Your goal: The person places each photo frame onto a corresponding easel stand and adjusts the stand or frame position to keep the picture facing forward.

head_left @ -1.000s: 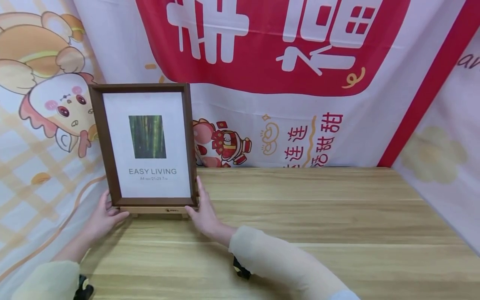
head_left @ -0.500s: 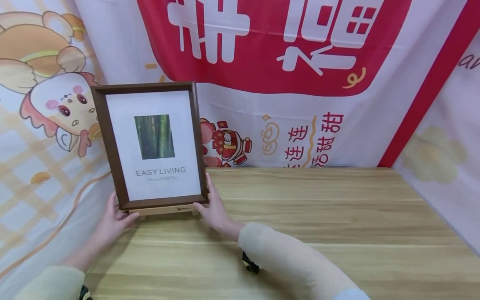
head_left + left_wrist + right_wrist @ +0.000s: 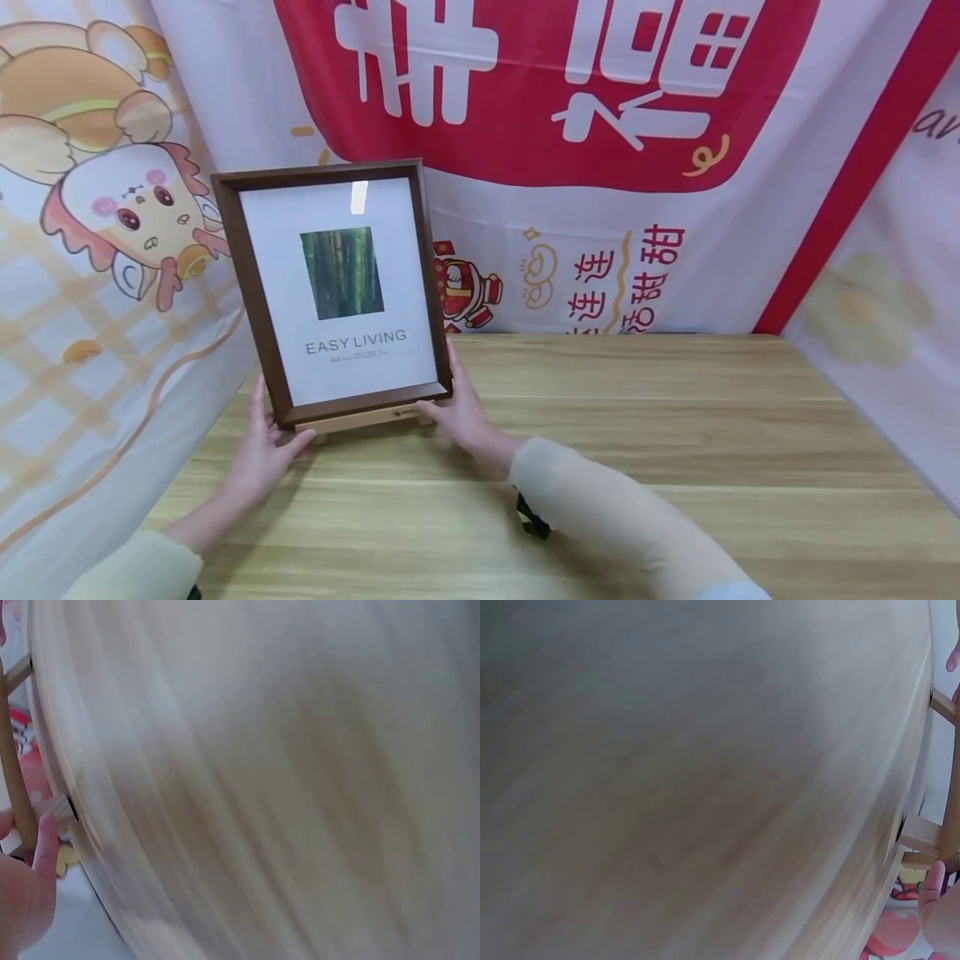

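Observation:
A dark brown picture frame stands leaning back on a small light-wood tabletop easel at the table's left side. Behind its glass are a bamboo picture and the words "EASY LIVING". My left hand grips the easel's left end, thumb at the front ledge. At the right end my right hand grips it likewise; both hands' other fingers are partly hidden behind. In the left wrist view the ledge and a foot show; the right wrist view shows an easel foot on the table.
The wood-grain table extends to the right of the easel. A printed cloth with a red panel hangs behind it. Another patterned cloth runs along the left edge, and a pale one along the right.
Both hands have slid the easel and picture frame to the right along the table. Together these have turned slightly, the right end now farther back. A light reflection has appeared on the glass.

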The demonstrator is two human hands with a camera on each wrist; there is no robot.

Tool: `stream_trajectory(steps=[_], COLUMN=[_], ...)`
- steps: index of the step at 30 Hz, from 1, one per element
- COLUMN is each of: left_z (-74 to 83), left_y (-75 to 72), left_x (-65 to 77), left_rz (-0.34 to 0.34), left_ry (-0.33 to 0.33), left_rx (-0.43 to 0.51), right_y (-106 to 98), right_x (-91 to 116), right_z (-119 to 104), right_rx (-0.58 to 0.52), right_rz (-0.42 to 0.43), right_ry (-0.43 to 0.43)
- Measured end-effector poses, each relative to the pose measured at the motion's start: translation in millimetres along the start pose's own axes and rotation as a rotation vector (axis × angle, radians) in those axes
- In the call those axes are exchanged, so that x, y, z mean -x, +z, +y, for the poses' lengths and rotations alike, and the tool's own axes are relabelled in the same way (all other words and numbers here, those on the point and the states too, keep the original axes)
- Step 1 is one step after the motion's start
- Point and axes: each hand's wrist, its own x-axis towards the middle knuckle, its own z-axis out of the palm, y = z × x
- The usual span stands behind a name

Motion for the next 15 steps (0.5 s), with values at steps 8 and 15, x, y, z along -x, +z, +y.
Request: stream_trajectory(steps=[8, 15], left_z=[15.2, 25.0], left_y=[25.8, 45.3], left_x=[4.2, 4.3], left_rz=[-0.026, -0.009], left_ry=[-0.01, 0.022], left_rx=[0.051, 0.052], right_y=[-31, -47], right_x=[13, 11], right_z=[-10, 10], right_rx=[-0.034, -0.027], right_rz=[0.004, 0.037], right_ry=[-0.064, -0.073])
